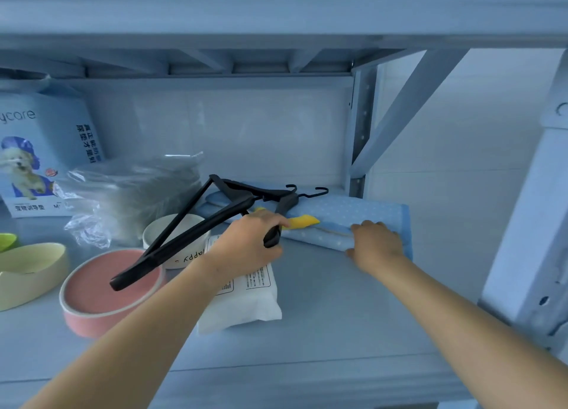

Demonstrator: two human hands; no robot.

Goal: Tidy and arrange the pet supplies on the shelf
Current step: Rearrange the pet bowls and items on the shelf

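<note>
Shelf [338, 301] carries folded blue dotted cloth [362, 212] at right rear. Black hangers [215, 221] tilt over pink bowl [104, 288], hooks above cloth. Left hand [246, 242]: fingers wrapped round hanger ends. Right hand [376, 242]: fingers laid on cloth's front fold, gripping nothing.

The one camera sits on my head. It looks forward and down, close into the shelf [338, 301] bay, over my forearms.

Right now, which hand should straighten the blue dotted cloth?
Probably the right hand: it touches the folded blue dotted cloth, while the left hand grips the black hangers.
</note>
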